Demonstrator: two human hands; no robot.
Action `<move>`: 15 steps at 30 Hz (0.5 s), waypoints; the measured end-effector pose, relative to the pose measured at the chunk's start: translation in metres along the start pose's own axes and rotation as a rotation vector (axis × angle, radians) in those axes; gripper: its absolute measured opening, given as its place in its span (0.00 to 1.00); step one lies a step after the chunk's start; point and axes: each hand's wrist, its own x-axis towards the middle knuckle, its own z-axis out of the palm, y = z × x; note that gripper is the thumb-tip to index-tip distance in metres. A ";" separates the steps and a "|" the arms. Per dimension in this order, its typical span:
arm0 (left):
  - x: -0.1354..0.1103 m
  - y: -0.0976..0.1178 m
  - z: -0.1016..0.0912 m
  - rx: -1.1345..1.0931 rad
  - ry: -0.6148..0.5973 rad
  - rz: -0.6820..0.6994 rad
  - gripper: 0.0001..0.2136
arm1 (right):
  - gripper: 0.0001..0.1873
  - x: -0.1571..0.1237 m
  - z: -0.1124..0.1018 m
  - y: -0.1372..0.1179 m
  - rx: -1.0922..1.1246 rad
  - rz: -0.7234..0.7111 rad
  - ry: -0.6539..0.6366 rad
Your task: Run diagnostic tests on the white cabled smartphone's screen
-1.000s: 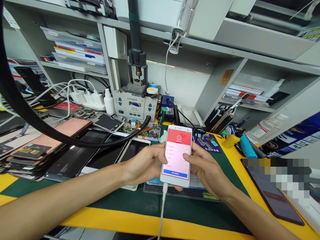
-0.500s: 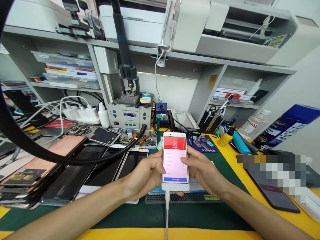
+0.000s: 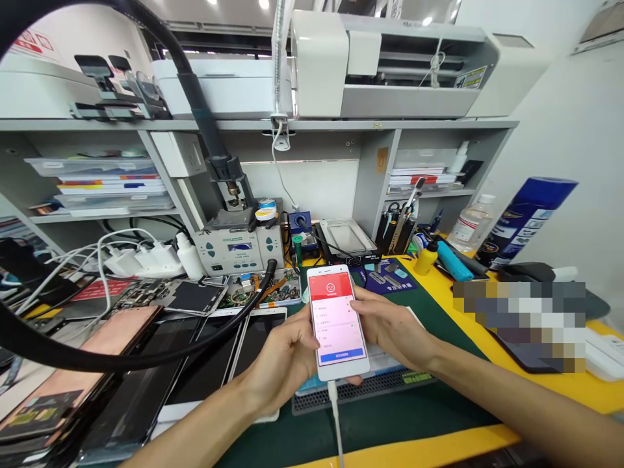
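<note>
A white smartphone (image 3: pixel 338 325) is held upright, slightly tilted, in both hands above the green mat. Its lit screen has a red band with a face icon, a list, and a blue button at the bottom. Around its left edge wraps my left hand (image 3: pixel 287 354), the thumb resting by the lower screen edge. My right hand (image 3: pixel 390 325) grips the right edge, its thumb at the upper right of the list. Fingertips show below the phone; the other fingers are hidden behind it. A white cable (image 3: pixel 335 416) is plugged into the bottom.
Disassembled phones (image 3: pixel 127 370) crowd the left side. A hot-air station (image 3: pixel 238 250) stands behind, its black hose (image 3: pixel 160 357) looping across the left foreground. Bottles (image 3: pixel 470 224) and a blue can (image 3: pixel 526 221) stand at right. A metal grille (image 3: pixel 390 390) lies beneath the hands.
The camera view has tilted up and shifted right, so more of the printer and upper shelf shows. The phone leans slightly left now. The right thumb has moved little; both hands keep their hold.
</note>
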 end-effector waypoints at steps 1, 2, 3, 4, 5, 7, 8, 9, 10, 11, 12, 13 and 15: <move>0.000 0.000 0.000 -0.001 0.000 0.002 0.27 | 0.20 0.000 -0.001 0.000 -0.001 0.000 0.003; 0.001 0.000 0.000 0.000 -0.001 0.004 0.26 | 0.20 0.000 -0.001 0.001 -0.003 -0.001 0.008; 0.001 0.000 0.000 0.005 0.000 0.006 0.25 | 0.20 0.000 -0.002 0.001 -0.005 -0.001 0.012; 0.002 0.000 0.000 0.014 0.003 0.005 0.25 | 0.20 0.000 -0.002 0.001 -0.008 0.000 0.016; 0.002 0.000 -0.001 0.023 0.006 0.004 0.24 | 0.20 0.000 -0.002 0.001 -0.010 0.002 0.019; 0.002 -0.001 -0.001 0.030 0.020 0.001 0.25 | 0.20 0.000 -0.002 0.001 -0.010 0.005 0.021; 0.002 -0.001 -0.001 0.027 0.030 0.000 0.26 | 0.19 0.000 -0.002 0.001 -0.009 0.008 0.022; 0.002 -0.001 -0.001 0.020 0.039 -0.001 0.28 | 0.19 0.000 -0.002 0.001 -0.009 0.010 0.024; 0.002 -0.001 -0.001 0.011 0.047 -0.002 0.29 | 0.19 0.001 -0.002 0.000 -0.011 0.012 0.028; 0.002 -0.001 0.000 0.003 0.053 -0.003 0.31 | 0.19 0.001 -0.002 0.000 -0.018 0.015 0.032; 0.002 -0.002 0.000 -0.001 0.058 -0.007 0.32 | 0.19 0.001 -0.003 0.001 -0.028 0.017 0.036; 0.002 -0.002 0.001 -0.001 0.060 -0.010 0.32 | 0.19 0.001 -0.003 0.001 -0.042 0.017 0.038; 0.003 -0.002 0.001 0.009 0.061 -0.018 0.31 | 0.20 0.002 -0.004 0.002 -0.066 0.007 0.039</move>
